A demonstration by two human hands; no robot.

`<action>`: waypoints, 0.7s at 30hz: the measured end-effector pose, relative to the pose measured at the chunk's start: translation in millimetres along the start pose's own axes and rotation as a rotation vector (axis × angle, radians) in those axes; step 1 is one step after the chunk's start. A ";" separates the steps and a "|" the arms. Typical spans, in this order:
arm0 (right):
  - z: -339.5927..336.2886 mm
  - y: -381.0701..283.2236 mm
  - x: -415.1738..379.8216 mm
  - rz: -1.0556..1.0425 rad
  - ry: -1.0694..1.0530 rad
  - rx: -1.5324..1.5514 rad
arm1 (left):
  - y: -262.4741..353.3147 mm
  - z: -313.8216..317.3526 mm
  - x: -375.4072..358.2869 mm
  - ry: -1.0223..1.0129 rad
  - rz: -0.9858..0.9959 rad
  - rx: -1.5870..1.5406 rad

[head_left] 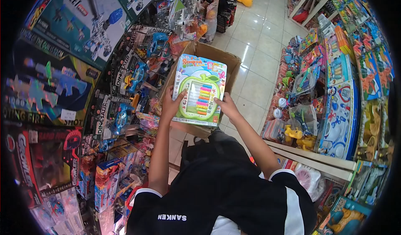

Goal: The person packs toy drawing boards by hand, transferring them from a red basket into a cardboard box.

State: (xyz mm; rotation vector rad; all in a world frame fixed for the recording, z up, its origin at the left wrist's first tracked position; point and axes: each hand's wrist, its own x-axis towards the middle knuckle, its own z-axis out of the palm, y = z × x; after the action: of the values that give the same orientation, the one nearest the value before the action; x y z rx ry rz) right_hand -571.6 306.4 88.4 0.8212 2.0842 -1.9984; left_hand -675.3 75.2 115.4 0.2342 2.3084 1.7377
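Note:
A boxed toy abacus (199,91) is held up in front of me, its colourful printed face toward the camera. Through the green apple-shaped frame show several rows of coloured beads. My left hand (172,103) grips the box's left edge, thumb on the front. On the right edge my right hand (227,106) does the same, thumb pressed to the face. The fingers behind the box are hidden. Under and behind it stands an open cardboard box (232,61), whose inside is mostly covered by the abacus box.
Packed toy shelves line the left, with a toy gun box (46,82) and dinosaur toy packs (135,76). On the right, a low white-framed display (309,160) holds bagged toys and a yellow animal figure (293,132). A tiled aisle floor (255,43) runs ahead.

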 end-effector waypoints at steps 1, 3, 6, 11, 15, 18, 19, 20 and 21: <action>7.0 -0.8 11.6 0.005 -0.008 0.008 | -1.3 -0.2 8.9 0.002 -0.006 0.011; 19.7 -1.3 34.0 0.025 -0.096 0.266 | -5.4 1.1 25.6 0.001 0.092 0.210; 35.2 85.3 106.0 0.271 -0.053 0.208 | -27.7 16.1 42.2 -0.046 0.029 0.245; 64.3 178.1 175.8 0.552 0.068 0.048 | -132.5 42.9 65.6 -0.228 -0.269 0.475; 41.7 93.1 132.6 0.706 0.129 -0.315 | -194.9 68.1 75.6 -0.285 -0.313 0.510; 37.6 107.7 138.3 0.738 0.089 -0.360 | -217.3 75.4 83.0 -0.381 -0.399 0.455; 37.1 114.0 140.0 0.737 0.090 -0.363 | -208.8 77.6 84.9 -0.401 -0.331 0.452; 36.6 121.1 139.5 0.715 0.085 -0.391 | -200.4 79.3 82.5 -0.436 -0.394 0.500; 35.7 123.7 139.7 0.692 0.082 -0.418 | -202.2 82.6 80.8 -0.437 -0.393 0.497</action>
State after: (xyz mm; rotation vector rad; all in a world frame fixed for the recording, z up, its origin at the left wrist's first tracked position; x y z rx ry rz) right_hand -640.3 308.2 -88.7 1.3064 1.7965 -1.1460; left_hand -725.5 116.8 -108.2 0.2023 2.2174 0.8177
